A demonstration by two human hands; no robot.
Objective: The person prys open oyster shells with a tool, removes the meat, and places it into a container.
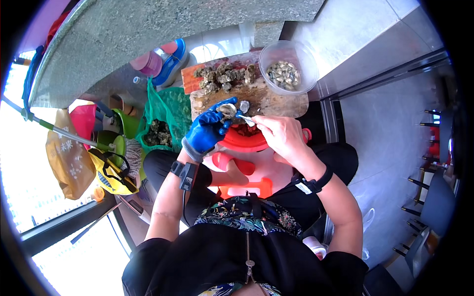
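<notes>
My left hand (205,130), in a blue coated glove with a grey cuff, holds an opened oyster (226,110) above the near edge of a worn wooden board (289,105). My bare right hand (280,134) grips a small knife (245,117), its pale blade pointing left toward the oyster; the handle is mostly hidden by my fingers. Something whitish shows by the blade, too small to tell. A grey shell piece (244,106) lies on the board just beyond. Farther back sits a pile of unopened oysters (222,76). Below my hands is a red basin (244,142) with dark bits inside.
A clear plastic tub (264,70) of shucked oyster meat (284,75) stands at the board's back right. Left of the board is a green mesh bag (174,107) holding oysters. A mop (131,155) and bags stand farther left. A stone counter (177,22) overhangs the far side.
</notes>
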